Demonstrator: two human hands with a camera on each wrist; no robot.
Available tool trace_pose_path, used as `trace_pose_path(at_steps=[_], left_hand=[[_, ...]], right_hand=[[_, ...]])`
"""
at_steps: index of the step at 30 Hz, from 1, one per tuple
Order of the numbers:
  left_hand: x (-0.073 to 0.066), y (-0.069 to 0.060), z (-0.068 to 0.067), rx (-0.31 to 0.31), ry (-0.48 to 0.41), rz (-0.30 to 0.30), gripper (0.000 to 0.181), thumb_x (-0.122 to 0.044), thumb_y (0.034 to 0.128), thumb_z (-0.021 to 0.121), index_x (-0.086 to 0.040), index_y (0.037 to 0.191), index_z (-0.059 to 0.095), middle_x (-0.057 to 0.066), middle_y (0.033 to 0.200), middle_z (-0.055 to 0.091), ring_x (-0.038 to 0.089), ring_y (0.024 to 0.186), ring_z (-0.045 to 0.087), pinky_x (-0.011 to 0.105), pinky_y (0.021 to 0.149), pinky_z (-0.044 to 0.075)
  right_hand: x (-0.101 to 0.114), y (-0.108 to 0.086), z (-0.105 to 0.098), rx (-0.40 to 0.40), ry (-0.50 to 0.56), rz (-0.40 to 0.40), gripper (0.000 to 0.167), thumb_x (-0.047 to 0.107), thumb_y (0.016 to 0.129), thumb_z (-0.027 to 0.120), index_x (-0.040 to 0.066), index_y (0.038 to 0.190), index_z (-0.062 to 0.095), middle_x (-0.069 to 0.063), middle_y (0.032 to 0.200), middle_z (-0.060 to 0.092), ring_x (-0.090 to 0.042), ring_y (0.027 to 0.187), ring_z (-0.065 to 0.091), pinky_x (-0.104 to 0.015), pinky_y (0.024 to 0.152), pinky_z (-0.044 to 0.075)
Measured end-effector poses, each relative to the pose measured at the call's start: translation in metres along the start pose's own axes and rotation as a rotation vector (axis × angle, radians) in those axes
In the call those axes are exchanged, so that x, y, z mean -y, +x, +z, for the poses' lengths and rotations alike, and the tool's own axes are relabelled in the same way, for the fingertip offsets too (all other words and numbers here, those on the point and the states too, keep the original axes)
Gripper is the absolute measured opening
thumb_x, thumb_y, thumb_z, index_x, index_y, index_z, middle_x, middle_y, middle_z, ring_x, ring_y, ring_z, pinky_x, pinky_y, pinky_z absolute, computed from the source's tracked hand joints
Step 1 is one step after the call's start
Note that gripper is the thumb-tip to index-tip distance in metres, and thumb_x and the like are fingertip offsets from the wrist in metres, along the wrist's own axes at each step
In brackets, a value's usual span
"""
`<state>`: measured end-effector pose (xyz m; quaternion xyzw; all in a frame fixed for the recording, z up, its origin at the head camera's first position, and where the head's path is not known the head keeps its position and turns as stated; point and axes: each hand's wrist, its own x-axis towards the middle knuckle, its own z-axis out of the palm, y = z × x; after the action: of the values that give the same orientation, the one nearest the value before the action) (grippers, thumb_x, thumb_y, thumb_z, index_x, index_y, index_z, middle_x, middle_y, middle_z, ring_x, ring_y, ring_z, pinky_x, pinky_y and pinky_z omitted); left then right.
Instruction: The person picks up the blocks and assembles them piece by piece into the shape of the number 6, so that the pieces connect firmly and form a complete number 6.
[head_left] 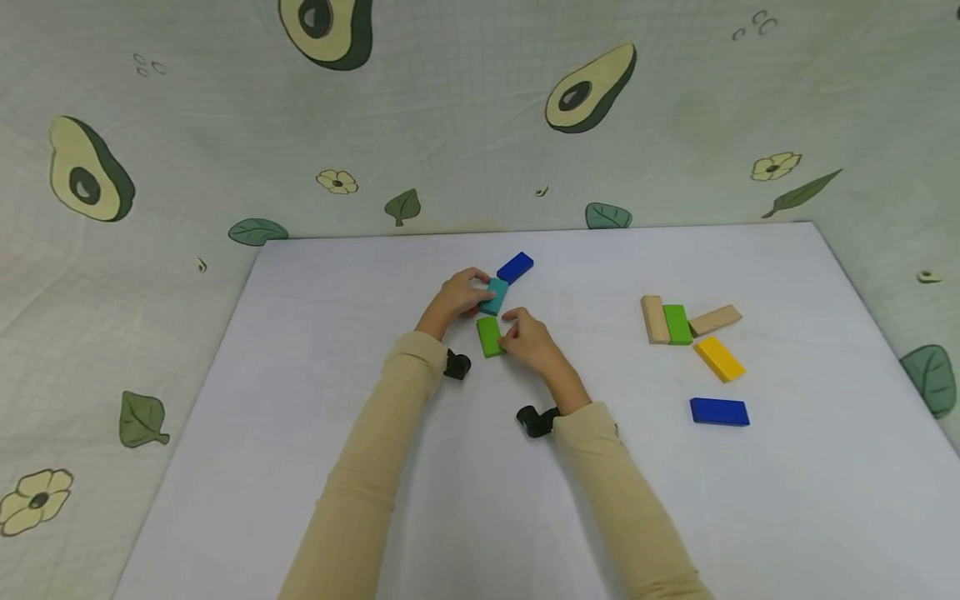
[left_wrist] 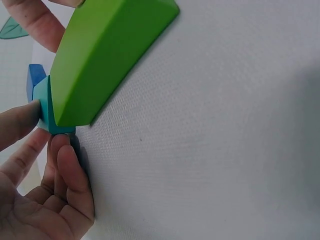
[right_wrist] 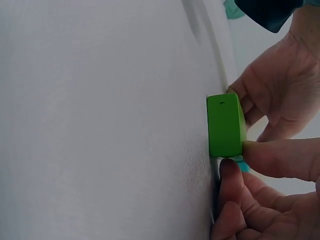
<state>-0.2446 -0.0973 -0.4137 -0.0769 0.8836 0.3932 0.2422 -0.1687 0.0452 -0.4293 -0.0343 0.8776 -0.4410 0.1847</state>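
My left hand [head_left: 459,293] pinches a teal block [head_left: 494,297] between thumb and fingers. Just nearer, a green block [head_left: 488,337] lies flat on the table. At its right side is my right hand [head_left: 529,340]. The thumb touches the green block's edge in the right wrist view, with curled fingers close beneath; the index finger reaches toward its far end. A blue block [head_left: 515,267] lies at an angle beyond the teal one, their corners touching or nearly so. In the left wrist view the green block [left_wrist: 100,60] partly hides the teal block [left_wrist: 46,107].
To the right, two wooden blocks [head_left: 655,320] [head_left: 716,320], another green block [head_left: 678,324] and a yellow block [head_left: 720,359] lie grouped. Nearer is a second blue block [head_left: 720,412]. Black wrist cameras [head_left: 457,365] [head_left: 537,421] sit at both sleeves. A patterned cloth [head_left: 480,125] hangs behind the white table [head_left: 225,467].
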Motion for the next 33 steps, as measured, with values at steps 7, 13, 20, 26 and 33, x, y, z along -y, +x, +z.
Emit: trace_pose_path(at_steps=[7,13,20,26,33], left_hand=[[0.0018,0.0036,0.0004,0.008,-0.006,-0.018,0.04,-0.027,0.0904,0.059,-0.019,0.129,0.051,0.007,0.105,0.054,0.012,0.07,0.05,0.021,0.062,0.043],[0.0016,0.0029,-0.0009,0.012,-0.023,-0.019,0.04,-0.027,0.0903,0.06,-0.019,0.129,0.051,0.006,0.101,0.053,0.013,0.068,0.049,0.023,0.063,0.043],[0.0026,0.0039,-0.0009,0.017,-0.031,-0.012,0.04,-0.027,0.0908,0.059,-0.018,0.129,0.051,0.006,0.097,0.054,0.012,0.071,0.05,0.021,0.062,0.044],[0.0027,0.0045,-0.0004,0.016,-0.039,-0.018,0.039,-0.026,0.0907,0.059,-0.019,0.129,0.051,0.007,0.099,0.054,0.012,0.071,0.049,0.021,0.062,0.043],[0.0011,0.0048,0.0011,0.011,-0.037,-0.028,0.039,-0.026,0.0909,0.059,-0.019,0.129,0.051,0.007,0.101,0.054,0.013,0.072,0.049,0.021,0.062,0.043]], right_hand=[[0.0032,-0.0012,-0.0014,0.002,-0.008,0.027,0.041,0.012,0.09,0.054,-0.001,0.128,0.047,-0.01,0.09,0.055,-0.016,0.074,0.048,-0.024,0.063,0.038],[0.0043,-0.0005,-0.0014,0.006,-0.008,0.037,0.039,0.013,0.091,0.054,0.001,0.127,0.048,-0.011,0.092,0.056,-0.017,0.076,0.049,-0.024,0.064,0.039],[0.0044,-0.0005,-0.0003,-0.001,0.005,0.047,0.038,0.014,0.092,0.054,0.001,0.127,0.048,-0.012,0.094,0.057,-0.019,0.079,0.05,-0.026,0.067,0.039],[0.0047,-0.0008,-0.0001,0.003,0.0,0.047,0.038,0.015,0.092,0.053,0.001,0.127,0.048,-0.013,0.095,0.057,-0.019,0.08,0.051,-0.026,0.067,0.04],[0.0047,-0.0013,-0.0006,0.001,-0.002,0.039,0.038,0.014,0.092,0.053,0.0,0.127,0.048,-0.013,0.095,0.057,-0.019,0.08,0.051,-0.026,0.067,0.04]])
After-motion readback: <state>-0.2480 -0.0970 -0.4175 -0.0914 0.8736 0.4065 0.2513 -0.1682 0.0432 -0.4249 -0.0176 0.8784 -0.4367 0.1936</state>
